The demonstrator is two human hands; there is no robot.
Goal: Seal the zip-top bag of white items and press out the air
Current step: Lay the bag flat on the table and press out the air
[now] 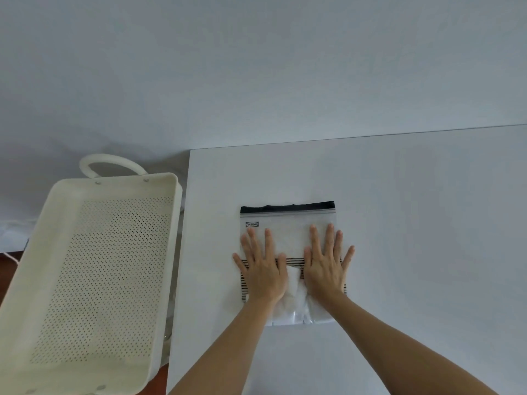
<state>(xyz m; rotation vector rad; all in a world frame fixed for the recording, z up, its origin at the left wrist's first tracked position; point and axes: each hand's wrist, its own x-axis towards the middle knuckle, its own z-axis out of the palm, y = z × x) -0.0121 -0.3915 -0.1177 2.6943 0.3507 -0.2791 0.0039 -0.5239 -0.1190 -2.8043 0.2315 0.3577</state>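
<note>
I have the bag (288, 238) lying flat on the table (399, 223), a little left of the table's middle, with its black zip strip (287, 208) at the far edge and its closed bottom toward me. Both my hands are spread flat on it, palms down, fingers apart and pointing away from me; neither is gripping anything. My left hand (263, 266) covers the left half, my right hand (325, 266) the right half, thumbs turned inward and nearly meeting over the middle.

I hold them this way so the weight spreads wide and pushes the air toward the zip rather than bunching it in one corner. The white items (292, 292) show between my wrists as a soft crumpled mass at the near end, so I judge that pressing from there toward the strip is the sensible direction. The strip looks slightly wavy along its far edge; I cannot tell whether it is shut all along or open in places, and that matters, since air needs a gap to leave by.

The table is plain white and smooth, so the bag could slide under a careless push. Off its left edge stands a cream perforated basket (94, 266) with a looped handle, empty as far as I see. Beyond is a bare pale wall (256, 67).
</note>
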